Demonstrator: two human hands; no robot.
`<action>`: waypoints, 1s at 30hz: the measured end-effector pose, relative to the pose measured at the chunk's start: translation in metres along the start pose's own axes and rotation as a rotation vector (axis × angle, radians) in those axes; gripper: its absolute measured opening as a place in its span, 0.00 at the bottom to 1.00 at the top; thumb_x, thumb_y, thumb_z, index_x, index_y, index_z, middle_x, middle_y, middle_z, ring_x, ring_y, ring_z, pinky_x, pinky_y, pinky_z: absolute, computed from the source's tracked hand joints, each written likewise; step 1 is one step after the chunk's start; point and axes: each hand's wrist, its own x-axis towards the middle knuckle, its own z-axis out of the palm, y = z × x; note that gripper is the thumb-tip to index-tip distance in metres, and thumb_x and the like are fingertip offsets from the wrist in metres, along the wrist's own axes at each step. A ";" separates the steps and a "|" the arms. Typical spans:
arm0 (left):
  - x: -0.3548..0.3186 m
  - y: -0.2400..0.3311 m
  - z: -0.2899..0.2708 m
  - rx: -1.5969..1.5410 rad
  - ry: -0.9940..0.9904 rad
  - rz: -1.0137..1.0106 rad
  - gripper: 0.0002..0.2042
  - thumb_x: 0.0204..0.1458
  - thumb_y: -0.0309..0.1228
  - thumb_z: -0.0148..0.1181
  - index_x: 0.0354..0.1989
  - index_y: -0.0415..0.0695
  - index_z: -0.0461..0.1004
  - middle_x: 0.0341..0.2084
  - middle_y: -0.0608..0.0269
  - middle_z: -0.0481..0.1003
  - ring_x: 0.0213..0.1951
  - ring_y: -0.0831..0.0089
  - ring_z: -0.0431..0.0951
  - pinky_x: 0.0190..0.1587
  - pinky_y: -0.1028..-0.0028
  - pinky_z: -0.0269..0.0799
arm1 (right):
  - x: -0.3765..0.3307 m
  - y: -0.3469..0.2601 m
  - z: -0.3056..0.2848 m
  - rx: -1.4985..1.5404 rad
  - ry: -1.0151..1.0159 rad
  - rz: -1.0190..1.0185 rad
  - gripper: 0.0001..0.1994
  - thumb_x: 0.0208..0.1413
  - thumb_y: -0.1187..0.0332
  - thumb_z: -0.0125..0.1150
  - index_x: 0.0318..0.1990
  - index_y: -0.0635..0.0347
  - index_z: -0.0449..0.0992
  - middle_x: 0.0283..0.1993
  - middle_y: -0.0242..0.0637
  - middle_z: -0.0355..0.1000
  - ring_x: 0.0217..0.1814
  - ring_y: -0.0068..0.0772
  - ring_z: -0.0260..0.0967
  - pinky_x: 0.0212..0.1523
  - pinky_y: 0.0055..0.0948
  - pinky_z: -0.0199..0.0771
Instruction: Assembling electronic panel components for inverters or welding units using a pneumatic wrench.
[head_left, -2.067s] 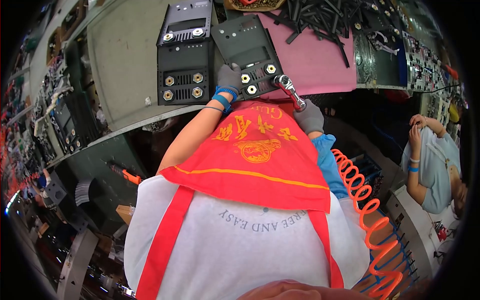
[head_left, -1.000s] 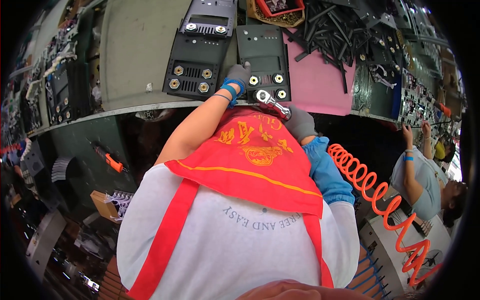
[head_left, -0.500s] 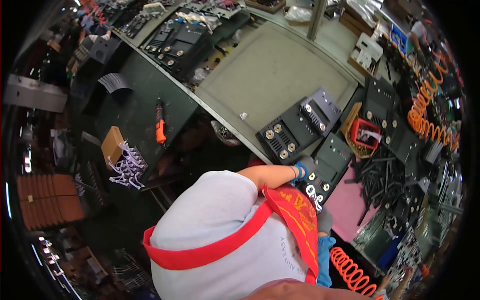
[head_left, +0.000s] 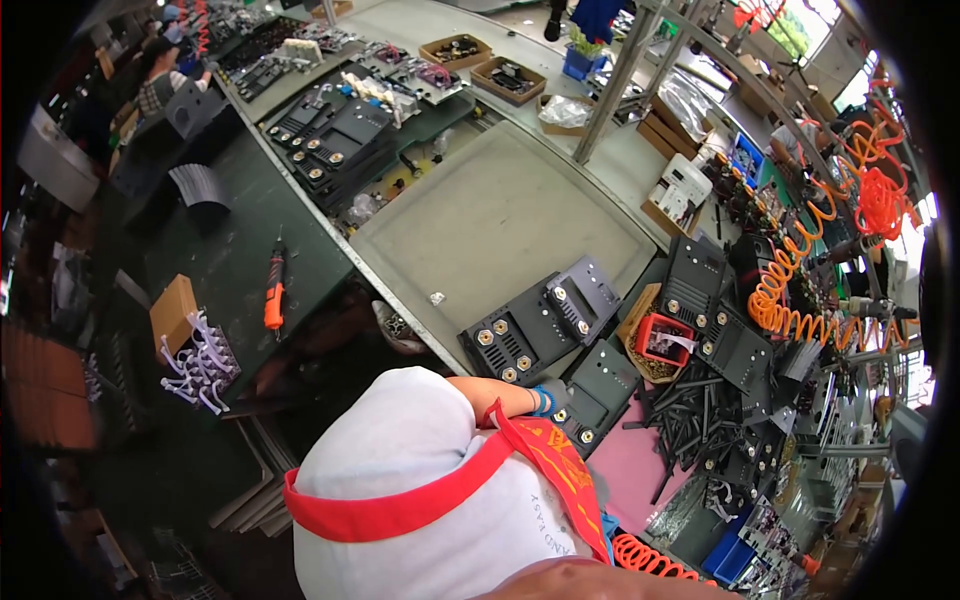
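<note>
My left hand (head_left: 553,393), in a grey glove with a blue wristband, reaches from behind my red apron and holds the near edge of a dark metal panel (head_left: 603,383) with brass sockets. The panel lies flat on the bench next to a pink mat (head_left: 632,470). A stack of similar dark panels (head_left: 528,330) sits just left of it. My right hand is hidden behind my body and apron.
A red bin (head_left: 662,338) in a cardboard tray and a pile of black brackets (head_left: 705,410) lie to the right. A large grey mat (head_left: 500,220) covers the bench. An orange screwdriver (head_left: 273,295) lies at the left. Orange coiled hoses (head_left: 800,312) hang at the right.
My head has turned far to the left, so the bench now runs diagonally. My right hand with the silver tool has gone out of sight. The left hand stays on the panel.
</note>
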 end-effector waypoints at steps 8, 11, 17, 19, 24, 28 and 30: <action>0.009 -0.006 0.009 0.068 -0.010 -0.011 0.25 0.60 0.46 0.39 0.35 0.36 0.77 0.29 0.43 0.76 0.35 0.48 0.77 0.37 0.57 0.72 | 0.007 -0.009 -0.007 0.025 -0.048 0.046 0.18 0.48 0.51 0.56 0.41 0.52 0.73 0.37 0.48 0.75 0.41 0.54 0.73 0.38 0.48 0.72; -0.013 0.014 -0.024 -0.029 -0.039 -0.039 0.27 0.59 0.49 0.40 0.34 0.34 0.77 0.33 0.39 0.75 0.40 0.46 0.76 0.44 0.58 0.70 | -0.013 -0.028 -0.034 0.042 0.011 0.054 0.18 0.48 0.51 0.56 0.40 0.52 0.74 0.36 0.48 0.75 0.40 0.53 0.73 0.37 0.47 0.72; -0.002 0.038 -0.048 0.226 -0.362 0.072 0.28 0.59 0.51 0.37 0.42 0.38 0.76 0.42 0.45 0.75 0.48 0.51 0.74 0.51 0.58 0.68 | -0.046 -0.076 -0.126 0.004 0.174 -0.097 0.14 0.47 0.52 0.59 0.34 0.50 0.75 0.30 0.43 0.75 0.34 0.50 0.74 0.32 0.45 0.72; -0.023 0.091 -0.102 0.249 -0.378 0.035 0.28 0.60 0.52 0.35 0.43 0.41 0.76 0.45 0.47 0.74 0.48 0.51 0.74 0.49 0.60 0.69 | -0.054 -0.071 -0.139 0.079 0.356 -0.200 0.15 0.45 0.51 0.62 0.30 0.52 0.74 0.26 0.42 0.73 0.29 0.48 0.73 0.28 0.43 0.71; -0.103 0.159 -0.209 0.238 -0.443 0.559 0.22 0.49 0.48 0.59 0.41 0.40 0.72 0.32 0.47 0.76 0.38 0.49 0.76 0.40 0.59 0.70 | -0.036 -0.071 -0.196 0.030 0.585 -0.492 0.15 0.37 0.54 0.67 0.27 0.51 0.72 0.25 0.38 0.72 0.28 0.43 0.72 0.26 0.41 0.70; -0.090 0.130 -0.242 -0.043 -0.289 0.492 0.17 0.47 0.41 0.59 0.36 0.38 0.72 0.26 0.51 0.74 0.31 0.58 0.76 0.35 0.64 0.70 | -0.056 -0.107 -0.258 0.090 0.940 -0.616 0.11 0.42 0.66 0.63 0.35 0.53 0.73 0.35 0.35 0.72 0.44 0.40 0.70 0.52 0.38 0.64; -0.074 0.120 -0.285 -0.126 -0.315 0.442 0.14 0.47 0.36 0.58 0.34 0.36 0.72 0.21 0.58 0.72 0.24 0.72 0.73 0.30 0.70 0.69 | -0.065 -0.112 -0.276 0.125 1.196 -0.499 0.15 0.41 0.68 0.64 0.40 0.56 0.73 0.42 0.38 0.70 0.50 0.43 0.67 0.57 0.41 0.61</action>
